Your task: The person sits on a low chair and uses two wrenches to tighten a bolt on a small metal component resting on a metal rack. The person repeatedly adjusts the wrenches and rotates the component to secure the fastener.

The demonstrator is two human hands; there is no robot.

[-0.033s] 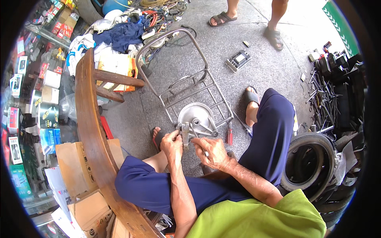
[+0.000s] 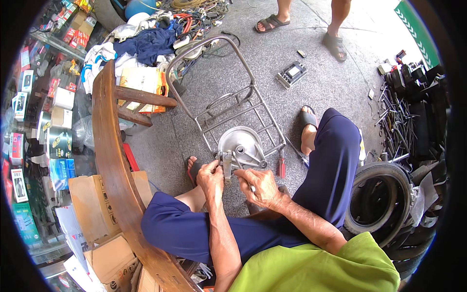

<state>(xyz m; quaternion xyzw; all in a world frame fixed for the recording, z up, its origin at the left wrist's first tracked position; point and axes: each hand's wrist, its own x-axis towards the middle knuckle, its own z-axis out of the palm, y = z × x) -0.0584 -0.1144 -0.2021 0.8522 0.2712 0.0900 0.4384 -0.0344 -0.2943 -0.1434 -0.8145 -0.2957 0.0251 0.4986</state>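
The right grip (image 2: 260,187) is clasping a slim metal tool (image 2: 252,188); the left grip (image 2: 210,179), fingertips partly hidden, is seemingly pinching the round silver metal plate (image 2: 249,140) at the grey tubular rack's (image 2: 262,103) near end, risking slippage if loosening.

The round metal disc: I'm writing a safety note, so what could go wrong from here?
Bare fingers of the left hand could get pinched at the metal lever. The round metal disc might slip toward the left foot's exposed toes. The red screwdriver, near the rack, could be stepped on.
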